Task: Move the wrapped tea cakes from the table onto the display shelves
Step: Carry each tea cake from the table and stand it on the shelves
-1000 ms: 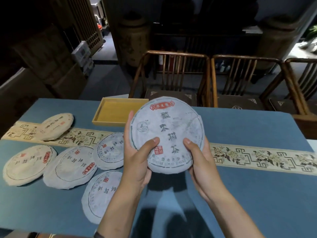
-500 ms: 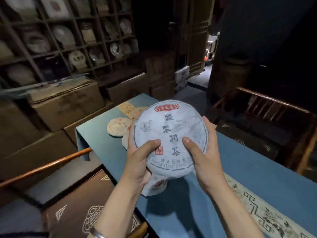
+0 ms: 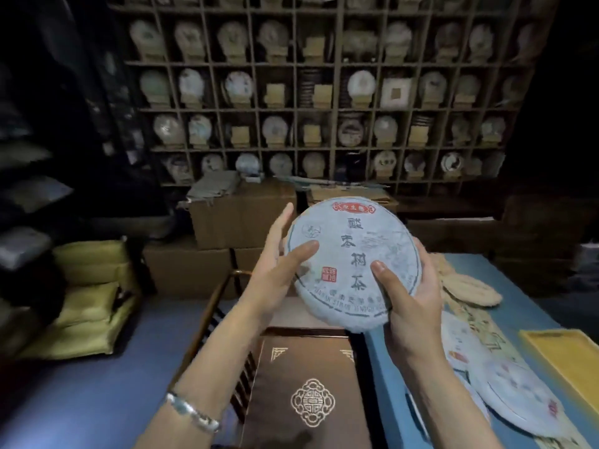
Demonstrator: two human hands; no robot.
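Hands: left hand (image 3: pixel 275 270) and right hand (image 3: pixel 408 296) each grip one side of the tea cake (image 3: pixel 351 264) at frame centre, thumbs on its face, probably to protect the paper.
Writing: red seals, dark Chinese characters, partly readable Latin letters along the lower rim.
Table (image 3: pixel 534 286): right edge, more wrapped cakes (image 3: pixel 518 396) waiting.
Display shelves (image 3: pixel 324 92): upper frame, many compartments already filled.
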